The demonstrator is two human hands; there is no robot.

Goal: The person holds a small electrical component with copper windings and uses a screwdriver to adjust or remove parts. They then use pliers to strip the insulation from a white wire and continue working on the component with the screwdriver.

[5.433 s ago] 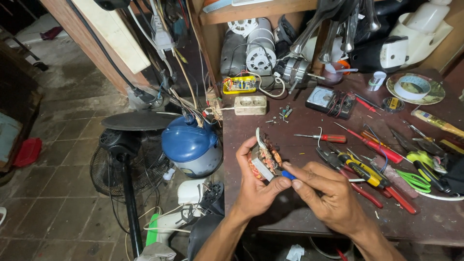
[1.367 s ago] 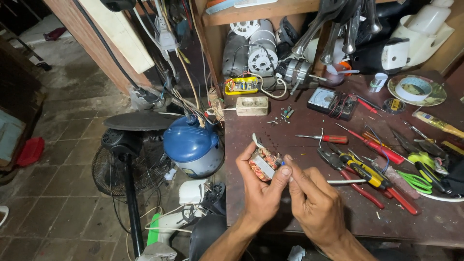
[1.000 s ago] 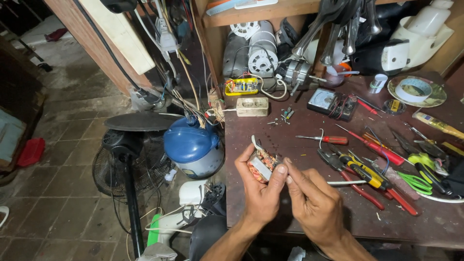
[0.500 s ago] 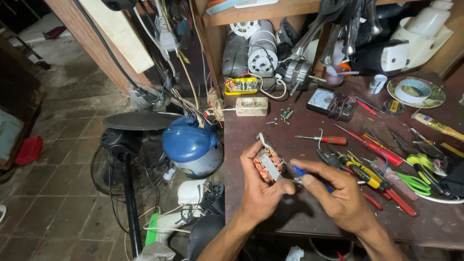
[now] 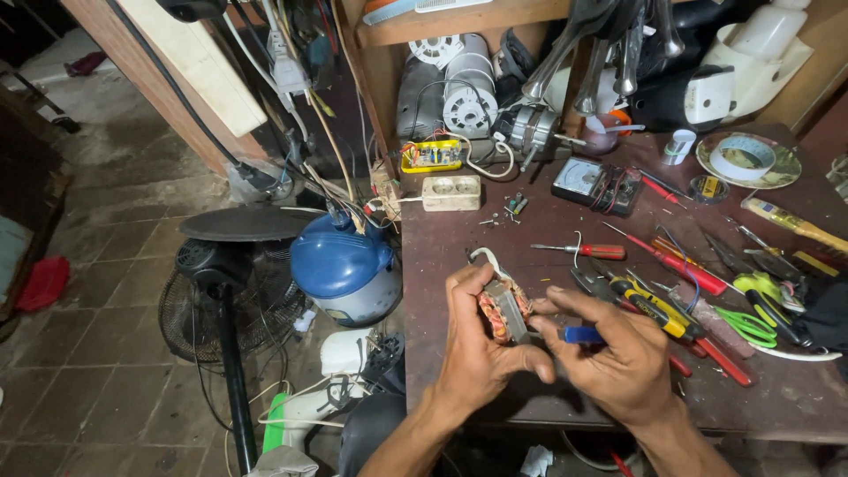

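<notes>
A small motor stator with copper-coloured windings and a grey laminated steel core [image 5: 502,311] sits upright in the left hand [image 5: 481,353], just above the near part of the dark reddish-brown wooden tabletop [image 5: 459,256]. The left fingers are clenched around its core, thumb on the near side. The right hand [image 5: 618,358] is just beside it, its fingers pinched on a small blue-handled tool [image 5: 583,335] whose tip points at the stator. To the right lies a heap of red and yellow-handled screwdrivers and pliers [image 5: 671,296], with green-handled scissors [image 5: 751,322] beyond. Farther back stand a white double socket [image 5: 451,192] and a black analogue meter [image 5: 594,184]. Left of the tabletop, on the floor, a round blue appliance housing [image 5: 340,265] stands next to a black pedestal fan [image 5: 225,283].
</notes>
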